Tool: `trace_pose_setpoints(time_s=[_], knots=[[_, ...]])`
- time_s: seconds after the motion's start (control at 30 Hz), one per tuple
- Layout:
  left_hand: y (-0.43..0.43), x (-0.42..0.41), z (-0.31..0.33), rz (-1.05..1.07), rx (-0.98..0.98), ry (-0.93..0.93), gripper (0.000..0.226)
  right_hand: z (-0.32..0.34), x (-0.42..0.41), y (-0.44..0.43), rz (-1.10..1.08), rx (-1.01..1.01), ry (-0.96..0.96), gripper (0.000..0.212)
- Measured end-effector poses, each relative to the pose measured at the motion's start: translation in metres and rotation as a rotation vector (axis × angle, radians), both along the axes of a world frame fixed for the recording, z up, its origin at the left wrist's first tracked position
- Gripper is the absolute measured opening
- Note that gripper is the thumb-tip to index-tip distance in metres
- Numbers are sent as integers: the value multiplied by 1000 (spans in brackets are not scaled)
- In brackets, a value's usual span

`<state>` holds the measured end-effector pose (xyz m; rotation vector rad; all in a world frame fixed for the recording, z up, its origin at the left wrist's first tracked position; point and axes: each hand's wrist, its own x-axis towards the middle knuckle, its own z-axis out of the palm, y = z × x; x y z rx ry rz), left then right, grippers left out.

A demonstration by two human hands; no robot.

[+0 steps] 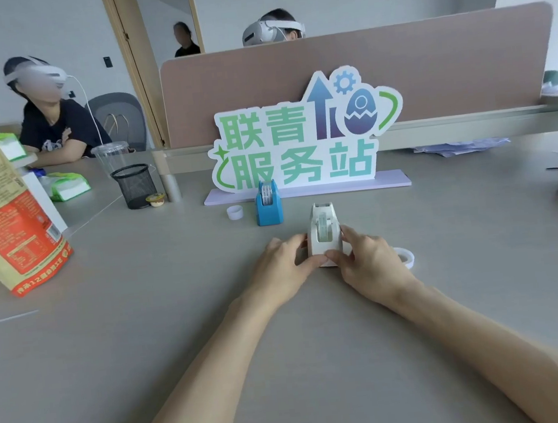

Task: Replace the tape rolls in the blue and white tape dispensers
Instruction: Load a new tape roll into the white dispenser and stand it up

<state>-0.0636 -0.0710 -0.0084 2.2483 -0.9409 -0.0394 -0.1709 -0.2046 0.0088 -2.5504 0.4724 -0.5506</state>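
Gripping white dispenser (324, 237) w/ both hands, upright, long axis pointing away.

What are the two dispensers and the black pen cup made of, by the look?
White tape dispenser: likely moulded plastic, smooth with a slight sheen and rounded edges; both hands hold it at the sides.
Blue tape dispenser: same look, opaque plastic in an even colour, soft sheen.
Black pen cup: wire mesh, probably metal; the table shows through the grid, and it has a solid rim.

Grey table (147, 345) carries blue dispenser (269, 209), white dispenser (324, 234), tape rolls.
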Motion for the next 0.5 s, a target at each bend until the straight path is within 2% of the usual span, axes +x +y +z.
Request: trace_pose_setpoints(time_s=[0.13,0.23,0.4,0.5], knots=[[-29,12,3,35,-35,70,42,14,30,-8,-57,33,170,26],[-44,22,7,46,-85,103,34,20,52,-16,-67,69,218,31],[-66,46,6,96,-6,69,33,18,79,-32,-113,125,229,32],[-77,55,6,153,87,-17,37,14,89,-40,-134,158,216,33]])
